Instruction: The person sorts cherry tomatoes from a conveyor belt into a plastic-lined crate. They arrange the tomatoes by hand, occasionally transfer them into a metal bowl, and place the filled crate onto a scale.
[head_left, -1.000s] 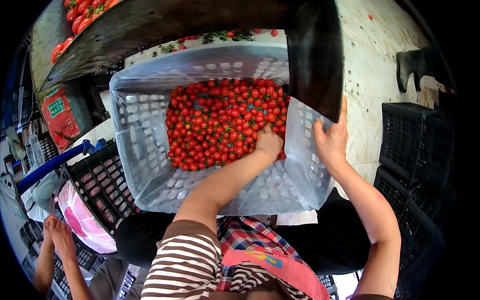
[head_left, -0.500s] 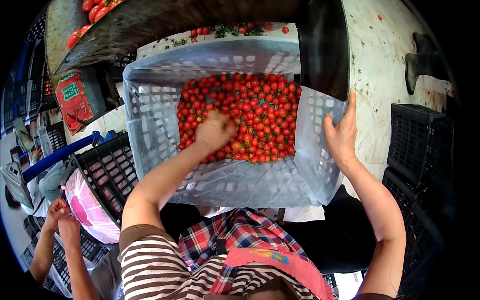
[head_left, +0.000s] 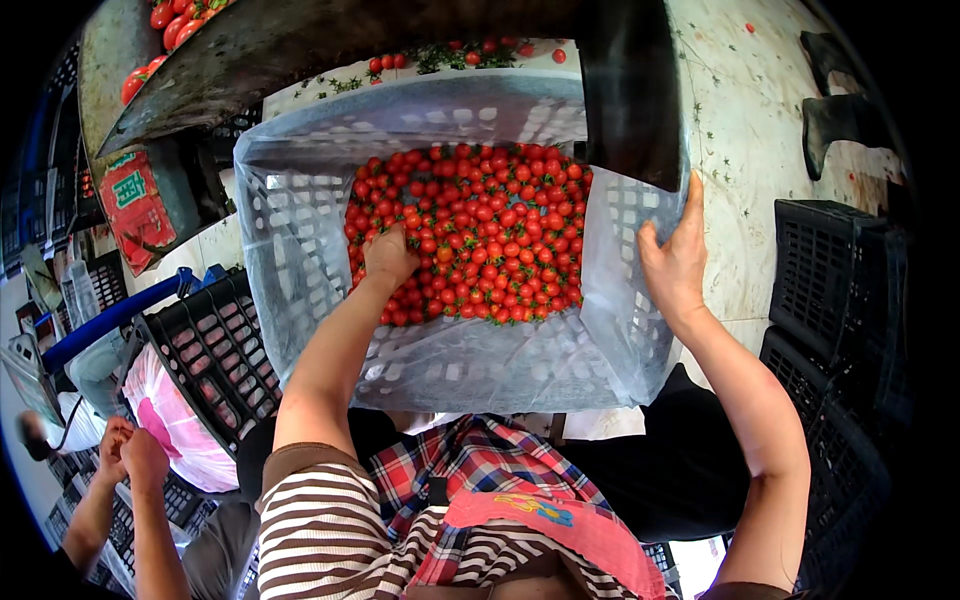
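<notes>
A crate [head_left: 500,385] lined with translucent plastic holds a bed of small red tomatoes [head_left: 510,235], some with green stems. My left hand [head_left: 390,258] reaches into the left part of the tomatoes, its bent fingertips hidden among them. My right hand [head_left: 675,260] grips the crate's right rim, thumb on the inner side and fingers along the outside, just below the corner of a dark metal chute [head_left: 630,100]. That chute overhangs the back and right corner of the crate.
Larger tomatoes [head_left: 180,20] lie at top left above a red box [head_left: 145,210]. A black crate [head_left: 215,355] and pink bag [head_left: 165,400] stand left, near another person's hands [head_left: 135,450]. Stacked black crates [head_left: 820,270] and dark boots [head_left: 840,130] are right.
My left hand has swept from the right side of the tomatoes toward the left and now sits deeper among them. My right hand stays on the rim.
</notes>
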